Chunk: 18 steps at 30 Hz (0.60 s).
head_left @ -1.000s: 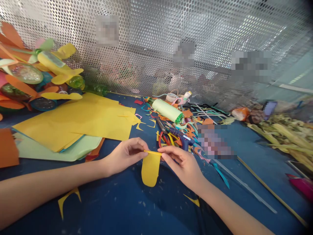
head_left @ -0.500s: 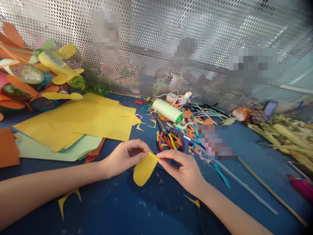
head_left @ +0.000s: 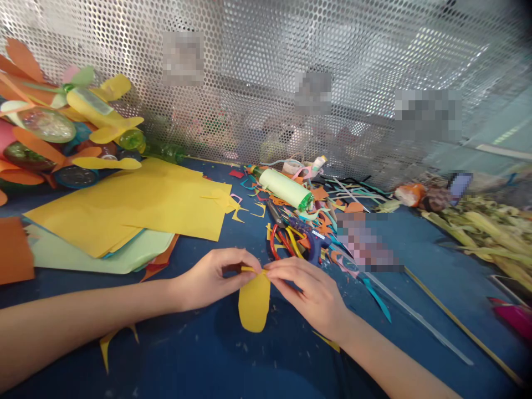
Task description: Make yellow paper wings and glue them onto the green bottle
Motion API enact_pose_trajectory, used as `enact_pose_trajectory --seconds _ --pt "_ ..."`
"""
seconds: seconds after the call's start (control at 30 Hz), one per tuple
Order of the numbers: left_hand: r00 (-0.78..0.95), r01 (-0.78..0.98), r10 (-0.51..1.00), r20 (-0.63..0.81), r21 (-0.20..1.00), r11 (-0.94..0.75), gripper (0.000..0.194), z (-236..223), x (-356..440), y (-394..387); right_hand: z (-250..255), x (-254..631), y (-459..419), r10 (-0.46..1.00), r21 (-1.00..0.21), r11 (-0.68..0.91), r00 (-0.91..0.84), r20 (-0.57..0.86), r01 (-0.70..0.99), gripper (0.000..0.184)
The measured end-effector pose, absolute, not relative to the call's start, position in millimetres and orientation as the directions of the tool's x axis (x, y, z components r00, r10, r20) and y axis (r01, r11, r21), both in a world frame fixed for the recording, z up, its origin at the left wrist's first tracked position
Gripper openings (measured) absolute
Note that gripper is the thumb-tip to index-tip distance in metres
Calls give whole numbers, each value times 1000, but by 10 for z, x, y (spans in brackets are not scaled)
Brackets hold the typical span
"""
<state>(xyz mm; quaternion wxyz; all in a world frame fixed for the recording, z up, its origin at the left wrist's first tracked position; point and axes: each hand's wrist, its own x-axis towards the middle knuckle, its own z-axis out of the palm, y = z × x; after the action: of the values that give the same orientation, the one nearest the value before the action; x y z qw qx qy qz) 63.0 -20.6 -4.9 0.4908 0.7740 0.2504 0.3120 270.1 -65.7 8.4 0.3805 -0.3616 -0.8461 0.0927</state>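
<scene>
A yellow paper piece (head_left: 254,305) with a rounded lower end hangs above the blue table, its top edge folded over. My left hand (head_left: 216,278) pinches that fold between thumb and fingers. From the other side, my right hand (head_left: 310,288) grips the same edge, the fingertips of both hands nearly touching. Just beyond my hands lie red-and-yellow-handled pliers (head_left: 286,238) and a blue glue gun (head_left: 316,244). Yellow paper sheets (head_left: 166,199) are stacked to the left of my hands.
A bottle wrapped in pale green paper (head_left: 285,187) lies among colored scraps. Bottle-and-paper flowers (head_left: 95,111) are heaped at the left. A perforated metal panel (head_left: 249,55) stands behind. On the right are a clear stick (head_left: 419,316), a thin rod (head_left: 457,321) and dry husks (head_left: 490,227).
The paper piece swung to a slant and now hangs nearly straight again, slightly lower. Both hands have come closer together along its folded edge.
</scene>
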Motion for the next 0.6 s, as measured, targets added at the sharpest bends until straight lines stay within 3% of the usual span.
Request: enact_pose_trajectory --seconds 0.17,0.33,0.6 --pt "684 72 699 208 934 -349 13 -49 628 -210 66 2674 -641 729 -440 660 -380 569 609 14" --pt "699 67 686 203 936 -346 11 -43 647 -223 65 2658 -656 730 -478 673 -402 553 565 12" --pt "672 123 715 191 924 -362 6 -63 647 -228 55 2625 -671 897 -748 440 -285 339 496 15"
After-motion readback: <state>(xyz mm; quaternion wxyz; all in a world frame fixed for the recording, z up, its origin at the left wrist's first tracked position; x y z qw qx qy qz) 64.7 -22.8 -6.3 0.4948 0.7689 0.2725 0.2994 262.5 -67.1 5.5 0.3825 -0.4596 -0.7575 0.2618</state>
